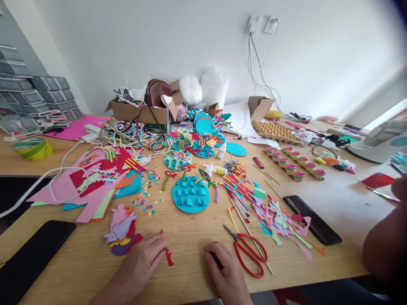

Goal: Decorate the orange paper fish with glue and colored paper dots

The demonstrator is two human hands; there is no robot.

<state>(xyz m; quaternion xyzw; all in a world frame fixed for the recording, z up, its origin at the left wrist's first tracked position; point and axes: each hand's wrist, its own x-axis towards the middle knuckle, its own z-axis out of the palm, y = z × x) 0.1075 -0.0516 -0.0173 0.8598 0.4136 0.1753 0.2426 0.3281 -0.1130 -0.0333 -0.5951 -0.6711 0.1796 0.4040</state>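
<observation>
My left hand (144,256) rests low over the wood table, its fingers pressed together on a small red paper piece (170,258). Another bit of red shows past the fingertips; the rest is hidden under the hand. My right hand (224,269) lies on the table with its fingers curled in, and whatever may be inside cannot be seen. Red-handled scissors (249,250) lie just right of it. Beyond both hands sits a round blue paper disc (190,195) with curled strips. Paper fish cutouts (121,228) are piled left of my left hand.
Paper scraps (282,220) and a black phone (313,220) lie at right, a dark phone-like slab (38,258) at left. Glue bottles (219,169) stand and lie behind the disc. Coloured sheets (60,186) and a cable cover the left. Another person's arm (386,237) is at right.
</observation>
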